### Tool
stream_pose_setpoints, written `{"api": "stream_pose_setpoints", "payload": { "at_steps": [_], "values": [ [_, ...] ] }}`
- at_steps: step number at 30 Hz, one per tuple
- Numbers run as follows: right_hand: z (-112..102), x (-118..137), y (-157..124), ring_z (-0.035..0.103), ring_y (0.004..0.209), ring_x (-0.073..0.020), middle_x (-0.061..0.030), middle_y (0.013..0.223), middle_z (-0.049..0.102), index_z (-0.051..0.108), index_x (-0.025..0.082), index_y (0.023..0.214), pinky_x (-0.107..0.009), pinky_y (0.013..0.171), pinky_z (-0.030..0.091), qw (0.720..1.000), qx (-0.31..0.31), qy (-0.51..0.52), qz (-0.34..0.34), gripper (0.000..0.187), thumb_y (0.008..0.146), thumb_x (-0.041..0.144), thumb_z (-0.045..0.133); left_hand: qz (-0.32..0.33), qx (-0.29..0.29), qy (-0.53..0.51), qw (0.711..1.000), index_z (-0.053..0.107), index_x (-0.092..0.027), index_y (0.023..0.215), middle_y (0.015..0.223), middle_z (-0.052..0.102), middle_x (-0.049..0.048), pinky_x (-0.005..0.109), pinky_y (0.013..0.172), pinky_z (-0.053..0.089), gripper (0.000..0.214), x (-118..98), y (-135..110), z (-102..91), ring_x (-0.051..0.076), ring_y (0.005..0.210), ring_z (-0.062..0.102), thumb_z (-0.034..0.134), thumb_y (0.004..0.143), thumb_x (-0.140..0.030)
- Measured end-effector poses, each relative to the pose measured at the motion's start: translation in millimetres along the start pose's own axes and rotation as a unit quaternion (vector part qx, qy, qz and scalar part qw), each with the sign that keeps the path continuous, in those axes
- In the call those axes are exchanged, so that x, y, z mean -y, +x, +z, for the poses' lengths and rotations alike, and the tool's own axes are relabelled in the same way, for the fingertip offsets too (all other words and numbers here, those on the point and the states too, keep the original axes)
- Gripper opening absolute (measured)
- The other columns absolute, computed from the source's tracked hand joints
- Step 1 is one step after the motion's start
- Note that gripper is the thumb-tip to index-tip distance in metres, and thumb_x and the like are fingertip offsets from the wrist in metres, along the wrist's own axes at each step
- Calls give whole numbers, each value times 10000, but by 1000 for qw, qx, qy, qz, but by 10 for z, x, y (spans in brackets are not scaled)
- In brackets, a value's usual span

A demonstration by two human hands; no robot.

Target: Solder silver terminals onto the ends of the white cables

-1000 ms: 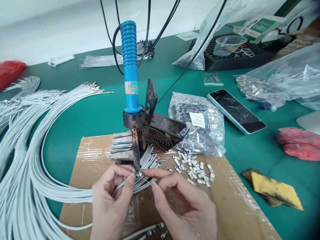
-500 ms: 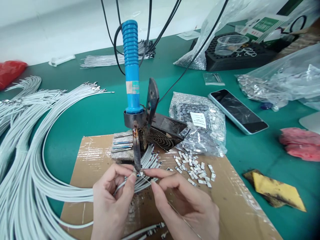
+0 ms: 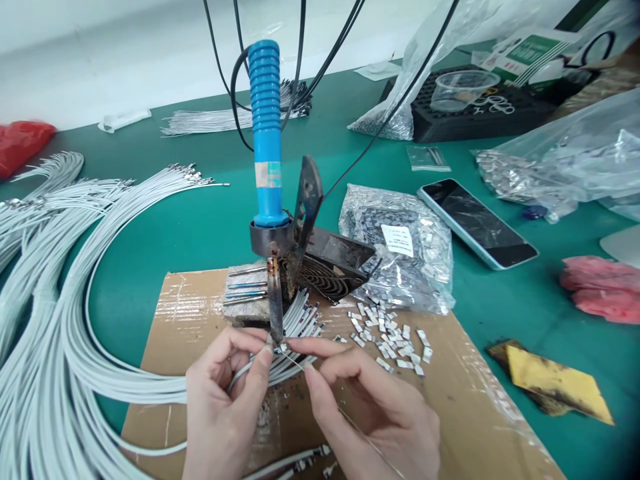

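Note:
A blue-handled soldering iron [image 3: 266, 133] stands upright in a dark metal stand [image 3: 325, 260], tip pointing down over a taped cardboard sheet [image 3: 470, 413]. My left hand [image 3: 225, 407] pinches the end of a white wire [image 3: 100, 380] right under the iron tip. My right hand [image 3: 370, 407] pinches a thin strand of solder wire [image 3: 365, 437] and touches its end to the same spot. Both hands meet just below the tip. A fan of white wire ends [image 3: 300, 320] lies behind them.
Many white wires [image 3: 45, 280] curve over the green table at left. Loose small metal terminals [image 3: 390, 337] lie on the cardboard, a bag of them [image 3: 400, 247] behind. A phone [image 3: 475, 223], plastic bags [image 3: 565, 160], a yellow sponge [image 3: 555, 383] and pink cloth [image 3: 600, 287] sit right.
Both hands hold the same pinch under the iron tip; only the view has shifted slightly.

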State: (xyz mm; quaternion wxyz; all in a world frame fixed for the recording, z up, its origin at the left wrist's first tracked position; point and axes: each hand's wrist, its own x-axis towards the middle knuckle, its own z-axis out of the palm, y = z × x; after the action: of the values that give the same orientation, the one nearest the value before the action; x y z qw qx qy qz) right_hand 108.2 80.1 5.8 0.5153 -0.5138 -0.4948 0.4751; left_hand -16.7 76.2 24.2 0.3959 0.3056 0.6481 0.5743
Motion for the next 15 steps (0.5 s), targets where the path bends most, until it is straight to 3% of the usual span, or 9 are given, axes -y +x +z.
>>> {"api": "stream_pose_setpoints", "payload": {
  "at_steps": [9, 15],
  "values": [
    [-17, -12, 50, 785, 777, -152, -11, 964, 826, 628, 237, 658, -180, 602, 551, 999, 2, -31, -20, 221, 871, 218, 683, -8, 6, 11, 1000, 714, -188, 660, 740, 745, 16, 147, 592, 494, 120, 18, 5, 4, 123, 652, 636, 787, 755, -172],
    [-7, -17, 43, 788, 870, -170, -26, 1012, 813, 623, 238, 666, -190, 643, 554, 999, 6, -37, 2, 226, 884, 263, 675, -20, 23, 8, 1000, 719, -176, 653, 708, 726, 8, 151, 587, 505, 124, 19, 35, -28, 124, 636, 653, 827, 710, -158]
  ]
}}
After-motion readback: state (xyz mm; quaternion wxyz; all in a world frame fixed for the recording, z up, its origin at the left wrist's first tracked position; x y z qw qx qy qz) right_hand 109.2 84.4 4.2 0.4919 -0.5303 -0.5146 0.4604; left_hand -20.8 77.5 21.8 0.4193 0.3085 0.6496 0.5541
